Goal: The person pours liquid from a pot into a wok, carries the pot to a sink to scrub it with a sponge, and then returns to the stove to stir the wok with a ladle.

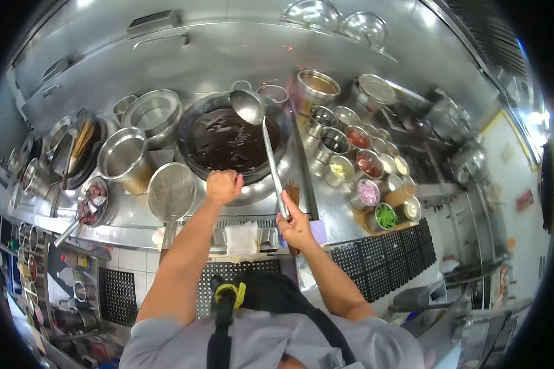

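Right hand [294, 227] is closed around a shiny long-handled ladle [248, 107]; left hand [224, 187] is curled at a wok [187, 132] of dark liquid [228, 141], hold indiscernible. Steel table [131, 212] is backed by metal wall [240, 56].

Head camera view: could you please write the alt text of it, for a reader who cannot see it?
A person's right hand holds a long-handled ladle over a wok of dark liquid, with the left hand at the wok's near rim. A round mesh strainer is on the left; metal containers of ingredients stand on the right.
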The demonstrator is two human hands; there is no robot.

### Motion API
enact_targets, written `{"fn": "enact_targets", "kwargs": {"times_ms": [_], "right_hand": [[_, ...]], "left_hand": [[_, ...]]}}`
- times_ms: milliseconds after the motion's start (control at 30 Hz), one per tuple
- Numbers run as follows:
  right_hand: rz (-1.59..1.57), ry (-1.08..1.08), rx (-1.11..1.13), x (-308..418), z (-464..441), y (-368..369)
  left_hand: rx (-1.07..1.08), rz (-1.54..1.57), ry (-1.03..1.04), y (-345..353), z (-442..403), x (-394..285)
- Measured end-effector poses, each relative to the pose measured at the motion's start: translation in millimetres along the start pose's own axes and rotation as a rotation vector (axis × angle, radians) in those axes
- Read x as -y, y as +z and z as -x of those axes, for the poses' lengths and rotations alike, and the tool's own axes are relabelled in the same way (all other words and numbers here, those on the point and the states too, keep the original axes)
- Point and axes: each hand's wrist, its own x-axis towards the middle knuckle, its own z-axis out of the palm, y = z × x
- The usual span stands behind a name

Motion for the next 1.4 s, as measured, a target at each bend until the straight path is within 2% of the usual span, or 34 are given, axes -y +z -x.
{"fn": "enact_targets", "kwargs": {"times_ms": [33, 133, 167, 300, 400, 567, 700, 800, 900, 1000, 1067, 1133, 1200, 1300, 1367, 1400], "right_hand": [[0.037, 0.080, 0.003, 6.5, 8.5, -8.6], [0.321, -0.381, -0.189, -0.7, 40.4, -33.2], [0.363, -0.400, -0.214, -16.9, 51.6, -41.6], [0.507, -0.333, -0.255, -67.5, 111.3, -64.3], [0.565, -0.151, -0.250, -92.9, 148.6, -61.9], [0.688, -0.070, -0.242, -160.4, 157.6, -50.7], [0.687, -0.031, -0.228, -158.1, 159.9, -48.1], [0.968, -0.223, -0.291, -112.1, 149.5, -46.4], [0.681, -0.337, -0.177, -126.0, 134.0, -31.4], [0.551, 0.051, 0.178, -169.9, 108.6, -1.8], [0.453, 0.375, 0.230, -232.7, 85.6, 15.5], [0.290, 0.666, 0.067, -301.7, 60.9, 24.7], [0.085, 0.853, -0.150, -348.4, 38.7, 23.8], [-0.146, 0.926, -0.369, -379.8, 14.9, 22.2], [-0.230, 0.932, -0.432, -389.9, 9.5, 27.0], [-0.256, 0.934, -0.442, -393.5, 9.1, 28.8]], "left_hand": [[-0.006, 0.010, 0.000, 0.7, -0.8, -4.1], [-0.005, 0.009, 0.003, -0.5, -3.7, -8.3], [-0.001, -0.001, 0.005, -0.2, -3.0, -9.2], [-0.037, 0.006, 0.009, 0.1, -3.4, -9.9], [-0.048, 0.013, 0.033, -0.5, -4.6, -7.5], [-0.027, 0.023, 0.030, 0.0, -4.8, -8.3], [0.008, 0.023, 0.019, -4.3, -5.1, -9.9], [0.019, 0.032, 0.046, -7.8, -6.9, -10.3], [-0.005, 0.050, 0.095, -8.2, -4.3, -7.1], [0.048, 0.194, 0.130, -15.8, -3.1, 0.6], [0.011, 0.310, 0.115, -35.0, 4.2, -1.1], [-0.101, 0.364, 0.154, -68.6, 11.3, -4.7], [-0.064, 0.393, 0.051, -110.8, 29.3, -0.2], [-0.031, 0.465, -0.160, -177.6, 71.3, 21.4], [-0.178, 0.430, -0.246, -204.3, 121.7, 57.0], [-0.203, 0.362, -0.380, -216.0, 155.5, 78.9]]}}
